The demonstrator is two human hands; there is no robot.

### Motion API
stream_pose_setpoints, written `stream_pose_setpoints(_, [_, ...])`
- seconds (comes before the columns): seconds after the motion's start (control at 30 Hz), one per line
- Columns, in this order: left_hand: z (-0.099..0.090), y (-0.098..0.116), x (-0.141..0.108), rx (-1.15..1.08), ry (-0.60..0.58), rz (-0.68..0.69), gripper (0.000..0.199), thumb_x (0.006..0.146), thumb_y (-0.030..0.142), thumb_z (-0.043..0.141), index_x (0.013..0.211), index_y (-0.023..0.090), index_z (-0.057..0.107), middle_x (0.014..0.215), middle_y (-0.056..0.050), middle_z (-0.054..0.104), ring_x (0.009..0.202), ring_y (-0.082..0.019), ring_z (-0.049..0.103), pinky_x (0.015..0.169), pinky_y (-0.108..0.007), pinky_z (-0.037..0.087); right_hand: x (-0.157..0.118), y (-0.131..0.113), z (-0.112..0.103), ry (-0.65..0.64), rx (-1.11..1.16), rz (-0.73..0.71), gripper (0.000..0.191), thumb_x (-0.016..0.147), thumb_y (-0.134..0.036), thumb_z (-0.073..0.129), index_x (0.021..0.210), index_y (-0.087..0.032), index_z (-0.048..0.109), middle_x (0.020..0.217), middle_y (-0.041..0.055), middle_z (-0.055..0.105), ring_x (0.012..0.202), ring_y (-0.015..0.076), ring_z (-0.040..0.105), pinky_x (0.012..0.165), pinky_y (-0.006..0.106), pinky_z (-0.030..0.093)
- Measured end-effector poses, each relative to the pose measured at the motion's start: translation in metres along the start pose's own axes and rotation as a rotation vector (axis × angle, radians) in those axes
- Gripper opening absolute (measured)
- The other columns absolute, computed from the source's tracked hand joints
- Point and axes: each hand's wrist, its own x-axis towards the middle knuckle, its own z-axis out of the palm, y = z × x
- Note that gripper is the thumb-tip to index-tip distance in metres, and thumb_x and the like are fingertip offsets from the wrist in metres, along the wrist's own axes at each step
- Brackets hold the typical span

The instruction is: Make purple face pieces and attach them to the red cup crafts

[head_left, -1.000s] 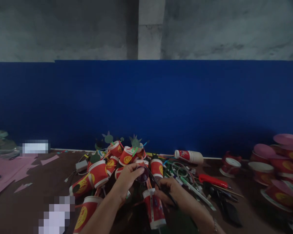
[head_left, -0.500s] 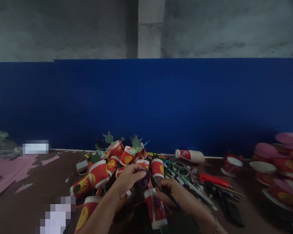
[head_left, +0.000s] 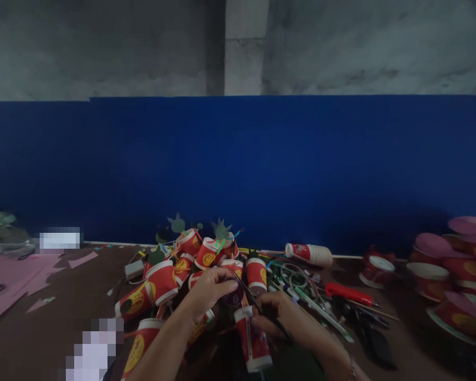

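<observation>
Bench (head_left: 79, 288): heaped with cups (head_left: 161, 283).
Left hand (head_left: 208, 291): fingers pinching the disc (head_left: 232, 298).
Right hand (head_left: 276, 313): fingers closed on the scissors (head_left: 249, 292).
Scissors: blades by the disc; short snips seem wisest.
Disc: between both hands; better turned to meet the blades.

From here I can read no words, only blurred yellow round emblems (head_left: 135, 353) on red-and-white paper cups (head_left: 161, 280)

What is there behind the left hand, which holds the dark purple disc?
Parts of red cups show behind the left hand and its dark purple disc. Whatever lies directly behind the hand is covered and cannot be seen.
</observation>
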Motion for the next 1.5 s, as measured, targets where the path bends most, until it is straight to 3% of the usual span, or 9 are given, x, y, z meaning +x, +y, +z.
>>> stream_pose_setpoints(0.27, [-0.004, 0.0024, -0.0002, 0.066, -0.045, 0.008, 0.02, 0.059, 0.032, 0.07, 0.06, 0.013, 0.065, 0.059, 0.001, 0.058, 0.056, -0.011, 0.049, 0.055, -0.022, 0.036, -0.0029, -0.0059, -0.0034, -0.006, -0.053, -0.013, 0.025, 0.073, -0.035, 0.059, 0.06, -0.015, 0.048, 0.05, -0.0062, 0.039, 0.044, 0.0051, 0.031, 0.04, 0.017, 0.024])
stream_pose_setpoints(0.47, [-0.0049, -0.0018, 0.0024, 0.02, -0.006, -0.028, 0.02, 0.057, 0.031, 0.072, 0.061, 0.013, 0.066, 0.059, 0.001, 0.06, 0.056, -0.01, 0.05, 0.057, -0.022, 0.037, 0.0, -0.0006, -0.0018, 0.006, -0.025, -0.005, 0.024, 0.073, -0.034, 0.059, 0.061, -0.016, 0.048, 0.049, -0.0072, 0.038, 0.041, 0.0041, 0.029, 0.037, 0.016, 0.022])
stream_pose_setpoints(0.83, [-0.0072, -0.0014, 0.002, -0.01, -0.017, -0.008, 0.02, 0.059, 0.03, 0.072, 0.061, 0.012, 0.063, 0.056, 0.001, 0.059, 0.053, -0.009, 0.048, 0.056, -0.022, 0.036, 0.0007, 0.0022, -0.0005, -0.01, 0.023, -0.003, 0.028, 0.072, -0.041, 0.061, 0.064, -0.017, 0.049, 0.048, -0.007, 0.044, 0.039, 0.0055, 0.039, 0.037, 0.016, 0.028])
stream_pose_setpoints(1.2, [-0.0058, 0.0023, -0.0001, 0.048, -0.043, -0.01, 0.019, 0.058, 0.031, 0.071, 0.058, 0.013, 0.064, 0.057, 0.002, 0.057, 0.053, -0.01, 0.047, 0.055, -0.022, 0.035, -0.002, -0.0032, -0.0024, -0.015, -0.021, -0.05, 0.03, 0.075, -0.039, 0.059, 0.061, -0.015, 0.049, 0.051, -0.0064, 0.039, 0.044, 0.0044, 0.031, 0.039, 0.016, 0.022])
stream_pose_setpoints(1.5, [-0.0105, 0.0008, 0.0009, 0.083, -0.049, -0.025, 0.021, 0.054, 0.03, 0.072, 0.051, 0.014, 0.058, 0.054, 0.003, 0.053, 0.054, -0.009, 0.043, 0.057, -0.023, 0.032, -0.0024, -0.0019, -0.0007, -0.058, 0.018, 0.021, 0.025, 0.074, -0.037, 0.06, 0.064, -0.016, 0.05, 0.048, -0.007, 0.041, 0.041, 0.0049, 0.035, 0.037, 0.015, 0.026])
